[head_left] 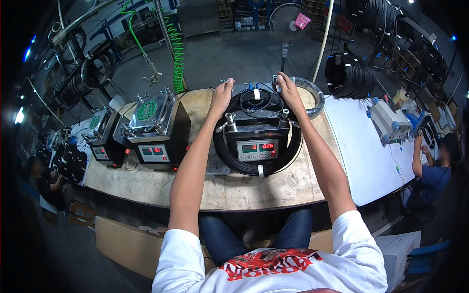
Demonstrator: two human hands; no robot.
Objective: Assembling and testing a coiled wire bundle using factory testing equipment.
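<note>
A black polishing machine [257, 146] with a lit red display stands in front of me on the wooden bench. A coil of black cable [222, 151] lies around it, hanging down past its front panel. My left hand [222, 99] is closed at the machine's far left corner, where a bit of metal clamp shows beside the fingers. At the far right corner my right hand [290, 95] closes on an upright metal clamp post [275, 79]. Blue connectors [251, 86] and a white tag [257, 94] sit between my hands. Two near clamp posts [229, 120] stand untouched.
Two similar machines with green discs, one nearer [155, 127], stand to the left. A clear-wrapped hose coil [315, 100] lies behind my right hand. On the right are a white tabletop [349, 161], a grey instrument [388, 119] and a co-worker [432, 171]. Green coiled air hose [177, 58] hangs behind.
</note>
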